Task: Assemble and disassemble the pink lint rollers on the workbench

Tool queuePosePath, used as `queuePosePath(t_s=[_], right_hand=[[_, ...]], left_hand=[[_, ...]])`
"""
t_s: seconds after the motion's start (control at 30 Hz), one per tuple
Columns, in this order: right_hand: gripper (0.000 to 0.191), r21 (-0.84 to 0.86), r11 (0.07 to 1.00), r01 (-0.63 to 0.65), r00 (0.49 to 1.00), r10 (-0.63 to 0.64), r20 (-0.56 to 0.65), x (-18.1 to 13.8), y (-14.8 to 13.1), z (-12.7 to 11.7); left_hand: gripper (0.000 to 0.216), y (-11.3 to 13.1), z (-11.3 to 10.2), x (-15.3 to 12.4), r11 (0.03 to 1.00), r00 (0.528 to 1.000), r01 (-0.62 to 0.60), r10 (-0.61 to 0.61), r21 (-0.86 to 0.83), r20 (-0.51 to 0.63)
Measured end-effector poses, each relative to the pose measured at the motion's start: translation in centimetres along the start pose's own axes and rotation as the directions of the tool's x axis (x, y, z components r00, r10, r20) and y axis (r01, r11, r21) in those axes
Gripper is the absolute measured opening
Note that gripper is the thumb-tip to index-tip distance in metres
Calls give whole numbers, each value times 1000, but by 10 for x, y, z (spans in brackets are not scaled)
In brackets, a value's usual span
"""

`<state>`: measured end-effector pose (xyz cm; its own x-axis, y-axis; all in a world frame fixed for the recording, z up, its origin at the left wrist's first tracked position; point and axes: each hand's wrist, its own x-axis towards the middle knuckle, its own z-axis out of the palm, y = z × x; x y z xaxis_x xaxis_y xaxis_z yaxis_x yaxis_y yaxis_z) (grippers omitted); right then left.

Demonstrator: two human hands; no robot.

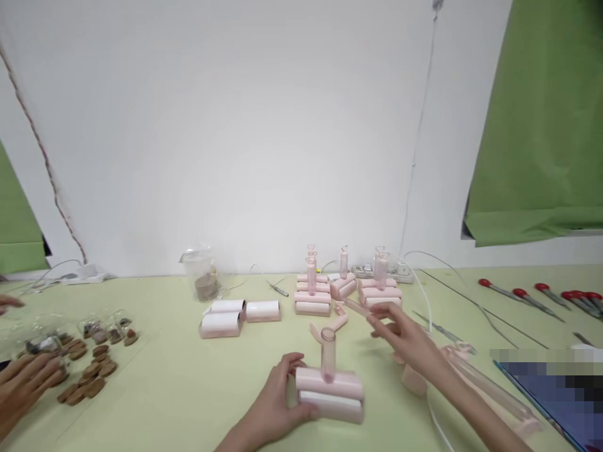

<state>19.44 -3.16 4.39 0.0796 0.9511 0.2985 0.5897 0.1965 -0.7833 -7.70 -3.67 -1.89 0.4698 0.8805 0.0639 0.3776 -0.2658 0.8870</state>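
Observation:
My left hand (276, 405) is closed on the left end of a pink lint roller (330, 383), with its thumb along the front. The roller rests on the table; a short translucent pink tube stands upright from its top, and a white roll shows in its front slot. My right hand (407, 342), stretched forward on the right, has its fingers around the near end of another translucent pink tube (357, 306). Close to that tube lie small pink curved parts (336, 324). Further pink handle parts (490, 383) lie partly hidden under my right forearm.
Pink lint rollers (313, 301) stand in rows near the wall. White rolls in pink holders (221, 324) lie left of them. A co-worker's hand (31, 383) is beside brown oval pieces (89, 380). White cable (429, 307), scissors (445, 333) and red-handled tools (537, 301) lie right.

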Motion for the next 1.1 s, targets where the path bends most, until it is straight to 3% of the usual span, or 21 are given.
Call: queuePosePath(t_s=[0.07,0.17,0.23,0.33,0.47,0.53,0.6,0.67,0.7,0.73,0.8,0.97,1.1], right_hand=[[33,-269,962,-46,999,39,-32,9,23,-14],[30,-646,749,-147,988,138,-65,11,48,-18],[24,-713,681,-169,983,170,-70,9,54,-13],[18,-682,720,-132,987,157,-26,6,49,-3],[23,-590,804,-75,987,146,73,7,43,2],[24,-545,836,-59,987,132,96,11,41,3],[28,-424,904,-58,989,108,96,15,34,5],[36,-83,993,-81,991,90,99,19,17,9],[40,145,985,-98,990,82,111,20,5,11],[42,359,926,-114,989,74,124,20,-8,13],[44,574,810,-121,987,40,153,19,-36,18],[59,604,796,-36,985,-73,155,12,-76,28],[38,542,840,-33,936,-165,312,13,-75,32]], left_hand=[[69,-4,-3,1,999,1000,20,-20,-30,-6],[84,6,-5,2,998,994,48,-52,-42,-94],[88,25,-7,7,999,978,3,-14,-53,-208],[81,62,-8,23,986,960,-141,114,-92,-255],[61,94,5,51,924,974,-228,215,-307,-78],[34,95,16,64,881,983,-163,184,-445,4],[34,89,25,72,831,991,-103,133,-546,14],[40,81,32,77,792,994,-100,110,-603,-21],[40,78,33,78,776,993,-113,113,-620,-39],[40,76,34,79,765,992,-123,119,-633,-49],[43,73,35,78,748,989,-145,136,-647,-65],[60,71,40,77,712,976,-215,168,-669,-136],[65,69,49,78,708,962,-262,136,-656,-237]])
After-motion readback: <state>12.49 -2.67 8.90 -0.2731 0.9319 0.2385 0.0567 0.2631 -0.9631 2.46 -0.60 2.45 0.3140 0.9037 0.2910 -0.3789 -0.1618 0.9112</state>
